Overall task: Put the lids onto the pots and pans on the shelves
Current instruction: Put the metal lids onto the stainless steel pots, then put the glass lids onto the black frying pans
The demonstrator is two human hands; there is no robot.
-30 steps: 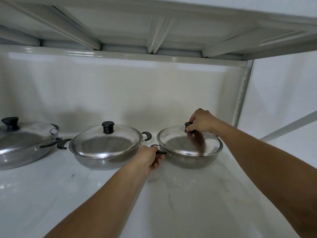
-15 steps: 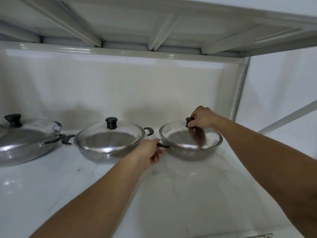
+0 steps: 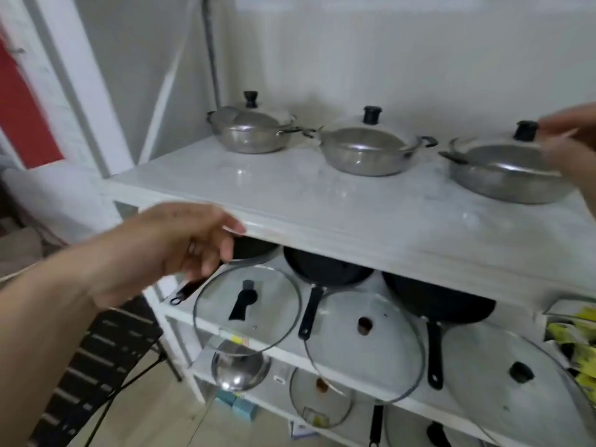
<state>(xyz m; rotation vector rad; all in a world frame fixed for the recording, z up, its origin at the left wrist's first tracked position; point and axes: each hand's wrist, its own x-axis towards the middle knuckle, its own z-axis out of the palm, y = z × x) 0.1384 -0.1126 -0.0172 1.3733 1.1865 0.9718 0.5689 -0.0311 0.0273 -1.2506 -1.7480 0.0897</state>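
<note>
Three steel pots stand on the white upper shelf (image 3: 354,214), each with a steel lid and black knob: left pot (image 3: 248,133), middle pot (image 3: 364,153), right pot (image 3: 496,179). My right hand (image 3: 572,140), blurred at the right edge, hovers beside the right pot's knob (image 3: 526,130) with fingers apart. My left hand (image 3: 183,250) is open in front of the shelf's front edge, holding nothing. On the shelf below sit black pans (image 3: 329,269) (image 3: 438,296), with glass lids leaning in front: left lid (image 3: 248,304), middle lid (image 3: 364,346), right lid (image 3: 516,385).
Lower down lie a steel lid (image 3: 240,371) and a small glass lid (image 3: 319,398). A black folding chair (image 3: 96,366) stands to the left of the rack. Yellow packets (image 3: 577,337) fill a box at the right edge. A white post (image 3: 80,75) rises at the left.
The view has pulled back and down, showing the lower shelves. My left hand let go of the right pot's handle and dropped below the shelf edge. My right hand came off the knob.
</note>
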